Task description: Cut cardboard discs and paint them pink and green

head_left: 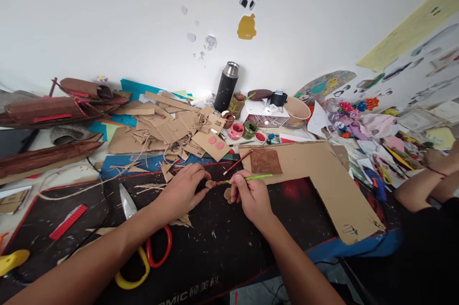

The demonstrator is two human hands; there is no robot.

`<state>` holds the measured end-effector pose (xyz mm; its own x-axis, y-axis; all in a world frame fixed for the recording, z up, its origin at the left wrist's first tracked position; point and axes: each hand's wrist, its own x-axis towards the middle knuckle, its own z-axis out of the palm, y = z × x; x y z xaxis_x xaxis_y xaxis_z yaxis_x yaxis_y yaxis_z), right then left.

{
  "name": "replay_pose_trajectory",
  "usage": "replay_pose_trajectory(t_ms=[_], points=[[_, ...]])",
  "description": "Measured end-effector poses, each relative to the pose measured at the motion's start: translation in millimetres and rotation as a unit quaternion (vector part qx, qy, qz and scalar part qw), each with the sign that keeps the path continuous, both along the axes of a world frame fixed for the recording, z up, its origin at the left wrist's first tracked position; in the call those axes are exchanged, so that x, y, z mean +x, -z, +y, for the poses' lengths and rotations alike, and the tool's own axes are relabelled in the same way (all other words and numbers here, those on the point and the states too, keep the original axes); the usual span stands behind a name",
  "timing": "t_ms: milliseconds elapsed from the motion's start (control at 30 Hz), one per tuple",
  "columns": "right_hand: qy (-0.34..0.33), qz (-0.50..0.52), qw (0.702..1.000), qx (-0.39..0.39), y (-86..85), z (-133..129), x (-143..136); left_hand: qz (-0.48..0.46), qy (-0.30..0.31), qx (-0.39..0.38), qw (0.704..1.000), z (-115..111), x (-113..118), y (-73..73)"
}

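My right hand (251, 195) grips a thin green paintbrush (261, 177), its tip pointing left. Pinched in the fingers of my left hand (186, 186) is a small piece of cardboard (209, 184), and the brush tip meets it. A second small cardboard piece (227, 194) shows beside the curled fingers of my right hand; whether they hold it I cannot tell. Just beyond lie a red pencil-like stick (237, 162) and a brown-painted cardboard square (266, 161). Open jars of pink paint (236, 131) and green paint (250, 129) stand farther back.
Large scissors (129, 204) with red and yellow handles lie under my left forearm. Cardboard scraps (168, 125) are heaped behind my left hand. A cut cardboard sheet (337, 195) covers the right side of the black mat (215, 252). A black thermos (226, 87) stands by the wall. Another person's arm (419, 178) rests at right.
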<state>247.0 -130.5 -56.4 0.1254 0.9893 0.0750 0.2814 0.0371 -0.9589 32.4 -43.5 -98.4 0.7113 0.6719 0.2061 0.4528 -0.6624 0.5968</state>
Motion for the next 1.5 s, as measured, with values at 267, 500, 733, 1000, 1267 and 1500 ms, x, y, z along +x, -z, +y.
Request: replay_pose_trajectory(t_ms=[267,500,733,1000,1267,1500], points=[[-0.037,-0.049,0.998,0.01,7.7,2,-8,-0.001,0.011,0.003,1.0,-1,0,-3.8],[-0.014,-0.065,0.998,0.019,2.4,1,0,0.015,0.002,0.013,1.0,-1,1,-2.2],[-0.041,-0.085,0.995,0.029,3.8,1,-8,0.009,0.009,0.01,1.0,-1,0,-3.4],[-0.016,-0.081,0.996,0.03,0.1,-1,3,0.009,0.005,0.012,1.0,0,0,-2.8],[-0.036,-0.086,0.995,0.035,2.6,-3,-2,-0.011,0.017,-0.015,1.0,3,-4,-1.2],[-0.029,-0.091,0.995,0.026,4.8,-1,-2,0.01,-0.007,-0.001,1.0,-2,-1,-4.7]])
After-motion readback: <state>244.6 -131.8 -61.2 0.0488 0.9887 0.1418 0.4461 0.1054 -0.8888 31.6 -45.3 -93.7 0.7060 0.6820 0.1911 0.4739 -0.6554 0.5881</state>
